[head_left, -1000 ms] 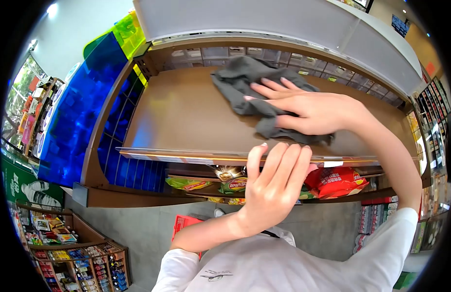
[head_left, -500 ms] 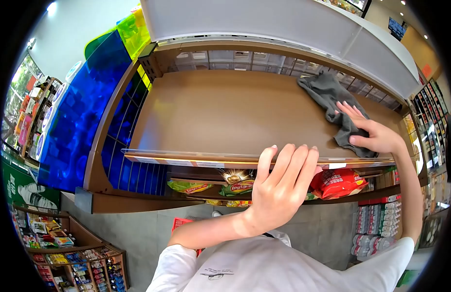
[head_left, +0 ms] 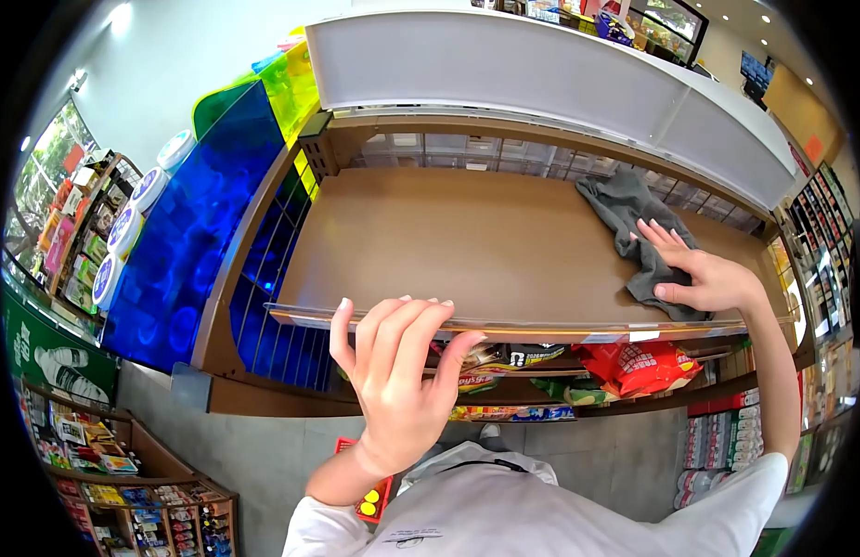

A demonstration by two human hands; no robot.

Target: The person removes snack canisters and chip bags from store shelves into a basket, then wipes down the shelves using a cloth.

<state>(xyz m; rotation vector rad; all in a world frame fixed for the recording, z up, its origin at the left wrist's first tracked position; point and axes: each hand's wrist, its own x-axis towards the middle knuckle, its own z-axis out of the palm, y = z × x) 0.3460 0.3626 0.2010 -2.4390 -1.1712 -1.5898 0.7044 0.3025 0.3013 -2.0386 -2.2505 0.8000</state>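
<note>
My right hand (head_left: 704,274) lies flat on a dark grey cloth (head_left: 625,209), its fingers stretched out and thumb apart. The cloth is rumpled on the right part of a brown shelf board (head_left: 448,246), partly hidden under the palm. My left hand (head_left: 397,376) holds nothing; its fingers are extended and the thumb is spread. The fingertips overlap the front edge strip (head_left: 541,329) of the board, left of its middle. Whether they touch the strip I cannot tell.
Below the board, a lower shelf holds snack bags, including a red bag (head_left: 639,367). Blue translucent panels (head_left: 193,241) stand left, a white panel (head_left: 541,74) at the back. A red basket (head_left: 374,497) is on the floor; bottle packs (head_left: 722,441) stand right.
My left hand has moved left along the front edge, and its thumb now spreads out. The right hand and cloth stay almost where they were. The view has shifted slightly.
</note>
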